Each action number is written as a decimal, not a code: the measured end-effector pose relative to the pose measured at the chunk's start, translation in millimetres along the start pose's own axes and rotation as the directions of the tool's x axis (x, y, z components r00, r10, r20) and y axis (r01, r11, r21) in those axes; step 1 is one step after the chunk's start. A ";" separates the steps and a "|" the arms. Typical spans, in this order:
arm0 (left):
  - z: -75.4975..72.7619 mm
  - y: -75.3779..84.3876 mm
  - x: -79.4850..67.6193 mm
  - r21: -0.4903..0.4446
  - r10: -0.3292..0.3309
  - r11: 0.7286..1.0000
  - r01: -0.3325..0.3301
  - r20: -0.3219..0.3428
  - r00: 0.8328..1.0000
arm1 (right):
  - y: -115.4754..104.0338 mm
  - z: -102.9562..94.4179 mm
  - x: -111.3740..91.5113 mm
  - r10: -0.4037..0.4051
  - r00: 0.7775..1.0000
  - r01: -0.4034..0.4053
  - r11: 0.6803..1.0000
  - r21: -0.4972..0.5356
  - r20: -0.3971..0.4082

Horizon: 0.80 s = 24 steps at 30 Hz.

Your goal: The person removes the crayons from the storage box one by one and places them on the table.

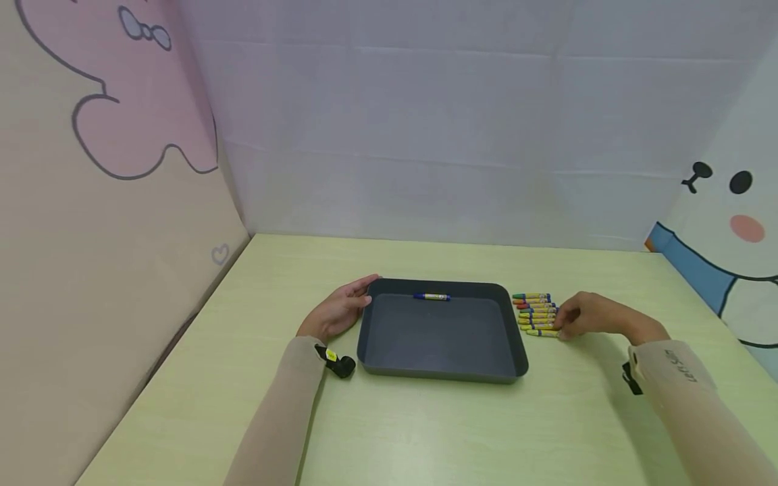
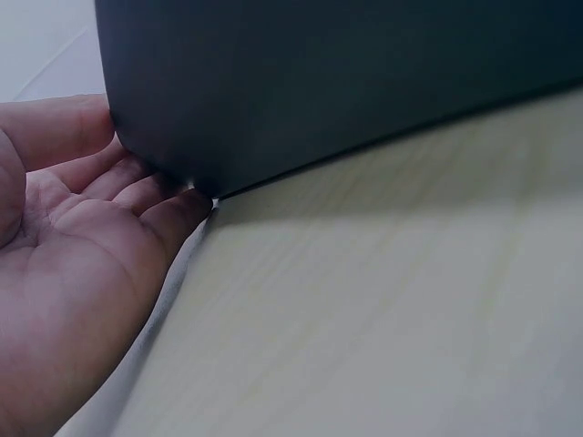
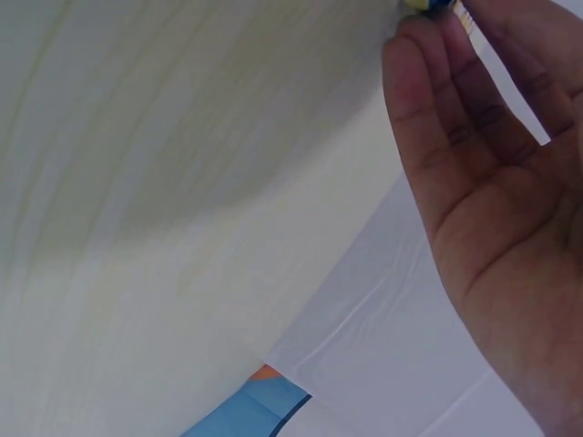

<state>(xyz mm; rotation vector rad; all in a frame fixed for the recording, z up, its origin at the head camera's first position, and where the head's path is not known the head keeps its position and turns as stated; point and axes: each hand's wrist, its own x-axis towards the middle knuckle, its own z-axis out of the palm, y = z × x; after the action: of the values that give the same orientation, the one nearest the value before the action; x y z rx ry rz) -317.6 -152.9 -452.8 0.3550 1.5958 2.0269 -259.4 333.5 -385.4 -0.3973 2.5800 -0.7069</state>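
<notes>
A shallow dark grey tray [image 1: 442, 344] lies on the table, with one blue-tipped crayon [image 1: 433, 297] near its far wall. My left hand [image 1: 335, 312] holds the tray at its far left corner, thumb at the rim and fingers against the outer wall [image 2: 273, 82]. To the right of the tray, several crayons [image 1: 535, 315] in yellow wrappers lie side by side in a column, their coloured tips pointing left. My right hand [image 1: 592, 317] is at the right ends of the nearest ones. It pinches the nearest crayon [image 1: 541, 333]; in the right wrist view, a crayon's blue-and-yellow end [image 3: 428, 5] shows at the fingertips.
The light wooden table [image 1: 425, 432] meets a white cloth backdrop [image 1: 425, 148] at the back. A side panel with a pink drawing [image 1: 134, 121] stands on the left, and one with a cartoon face [image 1: 729, 209] on the right. Both forearms reach in from the front.
</notes>
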 end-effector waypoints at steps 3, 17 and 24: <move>-0.5 -1.1 0.8 0.004 -0.001 1.000 0.001 0.000 1.000 | -0.4 -1.0 1.5 0.013 1.000 -0.013 1.000 0.002 0.003; -2.2 -4.9 4.4 -0.002 0.010 1.000 -0.010 0.014 1.000 | -13.0 -9.2 4.3 -0.002 1.000 0.002 1.000 0.016 0.002; -2.7 -5.3 4.5 0.005 0.013 1.000 -0.013 0.011 1.000 | -21.8 -14.2 8.3 -0.023 0.999 0.023 1.000 0.009 -0.028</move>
<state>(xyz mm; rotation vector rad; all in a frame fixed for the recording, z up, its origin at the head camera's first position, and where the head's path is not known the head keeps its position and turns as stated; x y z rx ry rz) -321.4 -151.8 -459.1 0.3784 1.5968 2.0276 -269.9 318.2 -365.4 -0.4178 2.6009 -0.7365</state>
